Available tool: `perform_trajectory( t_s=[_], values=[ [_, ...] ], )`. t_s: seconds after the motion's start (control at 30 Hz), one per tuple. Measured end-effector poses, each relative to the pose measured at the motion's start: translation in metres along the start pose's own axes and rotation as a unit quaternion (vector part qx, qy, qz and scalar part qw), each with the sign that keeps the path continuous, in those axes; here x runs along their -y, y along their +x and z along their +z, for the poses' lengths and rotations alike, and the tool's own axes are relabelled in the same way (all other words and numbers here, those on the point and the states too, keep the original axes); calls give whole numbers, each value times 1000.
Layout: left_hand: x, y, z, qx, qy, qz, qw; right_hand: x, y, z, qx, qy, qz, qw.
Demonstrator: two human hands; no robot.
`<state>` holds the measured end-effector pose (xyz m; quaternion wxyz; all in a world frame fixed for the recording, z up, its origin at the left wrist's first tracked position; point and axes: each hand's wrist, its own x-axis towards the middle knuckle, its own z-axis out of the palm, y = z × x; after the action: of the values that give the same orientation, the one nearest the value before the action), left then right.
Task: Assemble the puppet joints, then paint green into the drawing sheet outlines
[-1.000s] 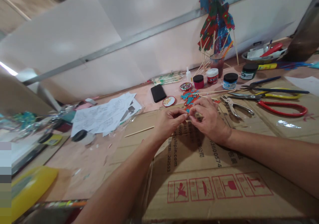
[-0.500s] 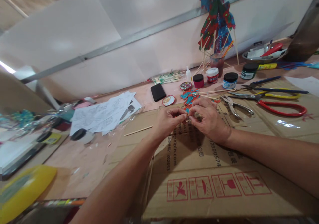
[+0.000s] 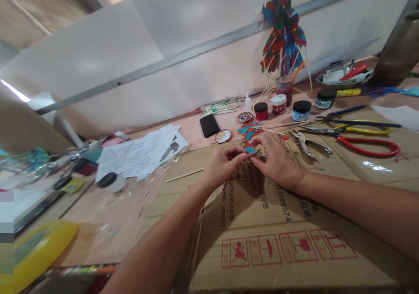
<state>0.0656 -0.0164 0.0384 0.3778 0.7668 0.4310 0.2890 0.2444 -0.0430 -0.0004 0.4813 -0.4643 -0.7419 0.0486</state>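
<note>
My left hand (image 3: 224, 163) and my right hand (image 3: 276, 161) meet fingertip to fingertip over a flattened cardboard box (image 3: 281, 237). Both are pinched on a small red and blue cut-out piece (image 3: 250, 148), whose upper part (image 3: 249, 131) lies flat on the table just beyond the fingers. What exactly sits between the fingertips is too small to make out. A thin wooden stick (image 3: 184, 175) lies on the cardboard left of my left hand.
Right of my hands lie metal pliers (image 3: 309, 142), red-handled shears (image 3: 369, 145) and yellow-handled pliers (image 3: 363, 129). Paint jars (image 3: 301, 110), a cup of sticks (image 3: 284, 87) and a colourful puppet (image 3: 283, 28) stand at the back. Printed sheets (image 3: 140, 152) and a black block (image 3: 209, 125) lie left.
Both hands stay pinched together on the piece with only small finger shifts. The view has tilted slightly, so everything sits a little lower in the picture.
</note>
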Motion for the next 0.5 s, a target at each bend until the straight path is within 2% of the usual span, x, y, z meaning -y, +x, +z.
perform_trajectory(
  t_s=[0.2,0.27,0.4,0.5],
  values=[
    [-6,-13,2,60,47,9,997,10,-5,-16,58,-34,-5,998],
    [-9,-18,1,82,64,15,994,9,-2,-21,46,-34,16,998],
    [-10,-20,-2,74,86,31,993,-12,13,-28,-3,-40,75,996],
    [-2,-17,-4,42,114,48,991,-36,26,-35,24,-90,78,993]
  ],
)
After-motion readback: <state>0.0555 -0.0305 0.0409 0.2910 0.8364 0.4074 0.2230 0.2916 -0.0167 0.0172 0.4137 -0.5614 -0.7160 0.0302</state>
